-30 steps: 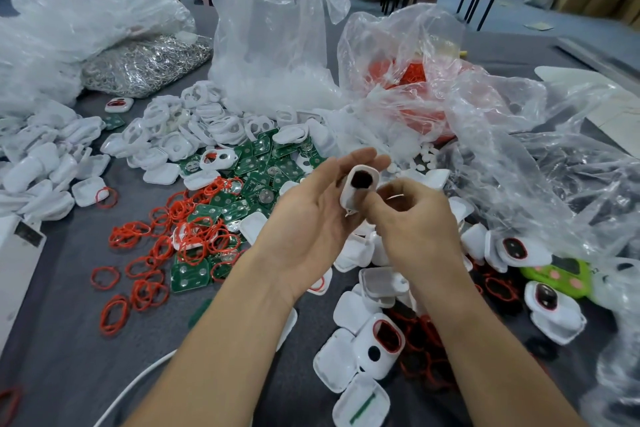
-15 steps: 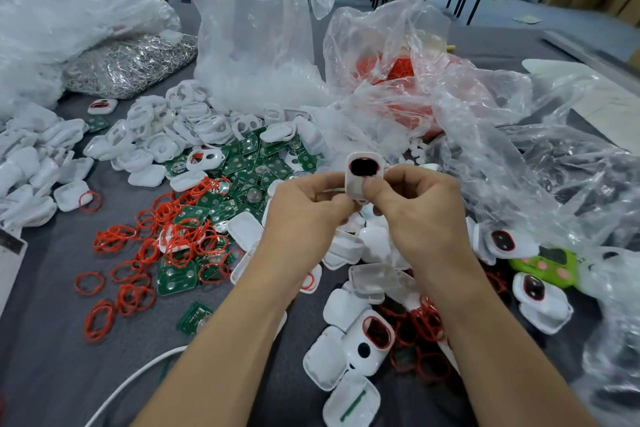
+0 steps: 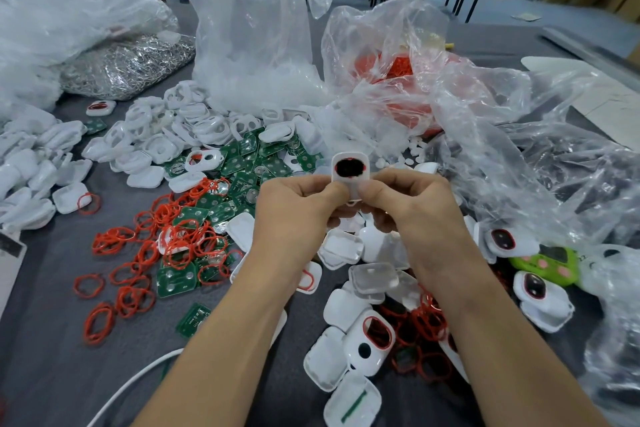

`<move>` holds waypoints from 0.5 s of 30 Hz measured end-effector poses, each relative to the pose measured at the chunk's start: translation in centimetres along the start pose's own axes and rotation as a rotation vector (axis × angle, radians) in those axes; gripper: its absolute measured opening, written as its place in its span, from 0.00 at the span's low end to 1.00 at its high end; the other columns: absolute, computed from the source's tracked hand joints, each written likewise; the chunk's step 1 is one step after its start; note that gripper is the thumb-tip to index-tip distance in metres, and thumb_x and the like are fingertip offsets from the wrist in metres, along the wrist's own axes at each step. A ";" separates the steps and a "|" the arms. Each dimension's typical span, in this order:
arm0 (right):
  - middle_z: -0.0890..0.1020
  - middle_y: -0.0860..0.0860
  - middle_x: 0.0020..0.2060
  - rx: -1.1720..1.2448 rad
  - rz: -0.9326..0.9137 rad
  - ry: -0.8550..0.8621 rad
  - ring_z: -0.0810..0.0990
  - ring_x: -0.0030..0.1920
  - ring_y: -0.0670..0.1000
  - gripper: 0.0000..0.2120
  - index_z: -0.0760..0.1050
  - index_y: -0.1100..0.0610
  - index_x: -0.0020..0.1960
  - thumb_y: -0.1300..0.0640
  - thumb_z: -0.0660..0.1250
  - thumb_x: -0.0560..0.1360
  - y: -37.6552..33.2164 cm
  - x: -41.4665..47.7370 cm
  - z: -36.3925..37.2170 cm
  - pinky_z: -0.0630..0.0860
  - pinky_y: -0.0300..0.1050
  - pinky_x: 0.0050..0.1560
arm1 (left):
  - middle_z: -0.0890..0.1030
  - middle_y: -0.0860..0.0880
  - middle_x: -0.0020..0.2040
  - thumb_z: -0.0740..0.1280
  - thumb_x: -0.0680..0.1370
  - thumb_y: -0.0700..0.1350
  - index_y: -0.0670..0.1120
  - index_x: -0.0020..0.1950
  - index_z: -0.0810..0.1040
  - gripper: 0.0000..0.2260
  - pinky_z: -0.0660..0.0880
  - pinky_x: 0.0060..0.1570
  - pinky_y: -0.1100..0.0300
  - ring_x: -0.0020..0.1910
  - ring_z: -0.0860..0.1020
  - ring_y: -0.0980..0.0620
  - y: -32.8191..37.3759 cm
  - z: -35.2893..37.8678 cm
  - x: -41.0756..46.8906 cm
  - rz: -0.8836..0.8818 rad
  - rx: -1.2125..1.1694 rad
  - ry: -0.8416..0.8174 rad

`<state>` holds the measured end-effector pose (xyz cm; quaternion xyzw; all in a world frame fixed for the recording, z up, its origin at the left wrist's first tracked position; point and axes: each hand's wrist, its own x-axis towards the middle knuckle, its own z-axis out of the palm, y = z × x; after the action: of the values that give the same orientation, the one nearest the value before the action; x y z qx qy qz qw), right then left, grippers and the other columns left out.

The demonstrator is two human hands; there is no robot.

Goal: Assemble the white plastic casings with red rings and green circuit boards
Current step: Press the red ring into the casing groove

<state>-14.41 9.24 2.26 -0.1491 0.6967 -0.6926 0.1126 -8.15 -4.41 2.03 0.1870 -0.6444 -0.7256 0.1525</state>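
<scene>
Raised and turned since a second ago, the white casing now faces the camera upright, its dark oval window edged by a red ring, where earlier it sat tilted low between the palms. Both thumbs have closed onto its lower half, a sign that the halves are likely being pressed or snapped together and this unit is close to done.

At nine o'clock from the hands, loose white shells crowd the grey table, with red rings scattered at eight o'clock and green circuit boards heaped between shells and rings.

At centre, the left hand pinches the casing's left side, fingers curled tight and thumb flat on its face. The right hand mirrors it on the right side, thumb tip almost touching the other thumb; neither hand holds anything else. The casing hangs above the table, clear of the piles.

At five o'clock, below the wrists, a ringed casing lies among empty halves, seemingly awaiting its own turn. At three o'clock two finished-looking units rest against crumpled clear plastic bags, beside a lime-green gadget. The stock on hand suggests many more assemblies remain.
</scene>
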 end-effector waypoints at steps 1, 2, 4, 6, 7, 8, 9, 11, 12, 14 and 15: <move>0.80 0.53 0.29 -0.013 -0.013 0.007 0.71 0.29 0.49 0.05 0.86 0.60 0.40 0.60 0.76 0.75 0.0 0.0 0.0 0.69 0.38 0.31 | 0.87 0.45 0.37 0.75 0.74 0.43 0.45 0.44 0.89 0.03 0.81 0.38 0.62 0.39 0.87 0.47 0.0 0.1 0.0 0.006 -0.002 0.005; 0.80 0.51 0.29 -0.028 -0.029 0.015 0.73 0.28 0.47 0.05 0.85 0.60 0.40 0.61 0.76 0.75 0.0 0.0 0.0 0.70 0.36 0.31 | 0.87 0.45 0.37 0.75 0.75 0.43 0.45 0.44 0.89 0.03 0.80 0.37 0.63 0.39 0.87 0.46 0.0 0.2 -0.1 0.013 -0.004 0.015; 0.81 0.48 0.28 -0.048 -0.067 0.031 0.75 0.27 0.42 0.06 0.85 0.59 0.39 0.62 0.75 0.75 0.0 -0.1 0.1 0.71 0.32 0.31 | 0.87 0.45 0.37 0.75 0.75 0.42 0.45 0.44 0.89 0.03 0.79 0.36 0.63 0.38 0.86 0.46 -0.1 0.3 -0.1 0.030 -0.009 0.039; 0.82 0.47 0.27 -0.069 -0.109 0.048 0.76 0.26 0.41 0.07 0.86 0.56 0.37 0.61 0.76 0.74 0.0 -0.1 0.1 0.71 0.30 0.30 | 0.87 0.45 0.36 0.75 0.75 0.42 0.45 0.43 0.89 0.03 0.78 0.35 0.64 0.38 0.86 0.47 -0.1 0.3 -0.2 0.043 -0.010 0.043; 0.82 0.46 0.27 -0.078 -0.129 0.056 0.76 0.26 0.41 0.08 0.86 0.55 0.37 0.61 0.76 0.74 0.0 -0.2 0.1 0.71 0.30 0.30 | 0.87 0.46 0.36 0.75 0.75 0.42 0.46 0.43 0.89 0.03 0.78 0.34 0.64 0.38 0.86 0.47 -0.2 0.3 -0.2 0.051 -0.006 0.040; 0.82 0.46 0.27 -0.085 -0.145 0.064 0.76 0.25 0.41 0.08 0.86 0.54 0.36 0.60 0.76 0.74 -0.1 -0.2 0.2 0.70 0.30 0.29 | 0.87 0.46 0.36 0.75 0.75 0.42 0.47 0.42 0.89 0.04 0.78 0.34 0.64 0.37 0.86 0.48 -0.1 0.3 -0.2 0.059 0.000 0.038; 0.82 0.46 0.26 -0.094 -0.159 0.070 0.76 0.24 0.41 0.08 0.86 0.52 0.36 0.59 0.77 0.73 -0.1 -0.3 0.3 0.70 0.29 0.29 | 0.87 0.47 0.36 0.74 0.75 0.42 0.48 0.41 0.89 0.05 0.77 0.34 0.65 0.37 0.86 0.49 -0.2 0.3 -0.2 0.069 0.004 0.039; 0.82 0.45 0.27 -0.115 -0.173 0.080 0.76 0.24 0.41 0.06 0.86 0.50 0.36 0.55 0.77 0.71 -0.2 -0.3 0.4 0.70 0.29 0.29 | 0.87 0.48 0.35 0.74 0.74 0.43 0.51 0.40 0.89 0.05 0.77 0.33 0.66 0.36 0.86 0.51 -0.1 0.4 -0.3 0.086 0.007 0.044; 0.82 0.45 0.27 -0.125 -0.174 0.085 0.76 0.24 0.41 0.05 0.86 0.49 0.36 0.53 0.76 0.70 -0.2 -0.4 0.4 0.70 0.29 0.29 | 0.87 0.48 0.35 0.74 0.73 0.44 0.52 0.40 0.89 0.05 0.77 0.33 0.66 0.36 0.86 0.52 -0.1 0.5 -0.3 0.090 0.008 0.044; 0.83 0.45 0.27 -0.144 -0.175 0.094 0.76 0.24 0.41 0.04 0.86 0.48 0.36 0.51 0.76 0.69 -0.2 -0.4 0.3 0.70 0.29 0.29 | 0.87 0.49 0.35 0.72 0.71 0.48 0.54 0.40 0.89 0.05 0.76 0.34 0.67 0.37 0.86 0.53 -0.1 0.6 -0.3 0.095 0.007 0.040; 0.83 0.45 0.27 -0.150 -0.176 0.097 0.76 0.25 0.41 0.04 0.86 0.48 0.36 0.51 0.76 0.69 -0.2 -0.3 0.3 0.70 0.29 0.29 | 0.87 0.49 0.36 0.72 0.70 0.48 0.55 0.40 0.89 0.05 0.76 0.34 0.67 0.37 0.86 0.53 -0.1 0.5 -0.3 0.098 0.007 0.040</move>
<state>-13.97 9.07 2.43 -0.1840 0.7354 -0.6522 0.0063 -8.13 -3.77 2.01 0.1702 -0.6522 -0.7112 0.1998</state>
